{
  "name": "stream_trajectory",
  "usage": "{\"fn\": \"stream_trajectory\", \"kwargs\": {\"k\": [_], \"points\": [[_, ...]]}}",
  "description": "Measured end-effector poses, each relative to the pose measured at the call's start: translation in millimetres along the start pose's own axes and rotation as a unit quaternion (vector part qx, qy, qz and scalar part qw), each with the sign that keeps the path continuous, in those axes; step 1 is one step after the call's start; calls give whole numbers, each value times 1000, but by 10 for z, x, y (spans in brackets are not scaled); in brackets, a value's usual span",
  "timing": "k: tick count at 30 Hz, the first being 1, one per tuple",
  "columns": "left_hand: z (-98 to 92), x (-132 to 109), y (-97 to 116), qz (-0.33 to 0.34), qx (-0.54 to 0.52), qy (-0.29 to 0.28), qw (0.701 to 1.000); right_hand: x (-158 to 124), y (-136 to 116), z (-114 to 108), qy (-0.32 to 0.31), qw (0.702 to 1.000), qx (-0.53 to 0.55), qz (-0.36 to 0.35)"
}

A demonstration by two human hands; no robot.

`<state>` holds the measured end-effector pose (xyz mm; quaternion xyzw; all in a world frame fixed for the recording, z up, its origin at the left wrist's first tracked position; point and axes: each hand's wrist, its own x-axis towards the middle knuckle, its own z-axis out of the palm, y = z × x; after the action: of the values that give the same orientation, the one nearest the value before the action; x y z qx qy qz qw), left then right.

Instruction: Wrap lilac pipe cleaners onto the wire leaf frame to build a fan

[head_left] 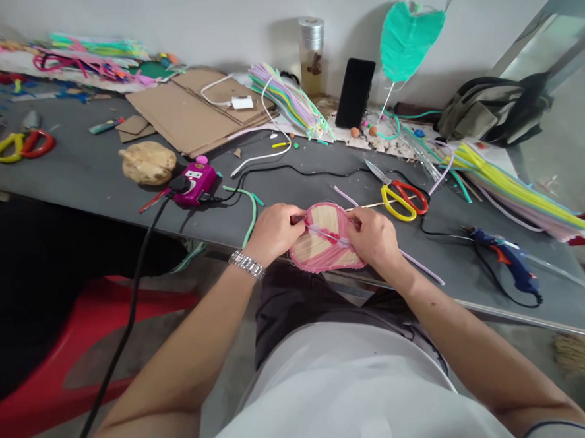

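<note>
A leaf-shaped piece made of pink and cream straws lies at the near edge of the grey table. My left hand, with a metal watch on its wrist, pinches the left end of a pale lilac straw laid slantwise across the piece. My right hand has its fingers closed on the piece's right side and on the same straw. The straw's long tail runs out past my right wrist.
Yellow-and-red scissors lie just beyond my right hand. A blue glue gun rests at the right, a magenta device with a black cable at the left. Bundles of straws, cardboard, a phone, a bottle and a bag stand farther back.
</note>
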<state>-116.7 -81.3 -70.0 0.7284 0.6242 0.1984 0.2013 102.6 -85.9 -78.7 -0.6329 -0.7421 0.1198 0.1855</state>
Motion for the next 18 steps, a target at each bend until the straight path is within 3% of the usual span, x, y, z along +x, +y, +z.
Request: {"fn": "stream_trajectory", "kwargs": {"k": [13,18], "points": [[-9,6,-19,6,-14,-11,1000,6,-5,27,7,1000,-1,-25],[-111,85,-11,1,-35,-61,997,1,-6,15,3,1000,-6,-22]]}}
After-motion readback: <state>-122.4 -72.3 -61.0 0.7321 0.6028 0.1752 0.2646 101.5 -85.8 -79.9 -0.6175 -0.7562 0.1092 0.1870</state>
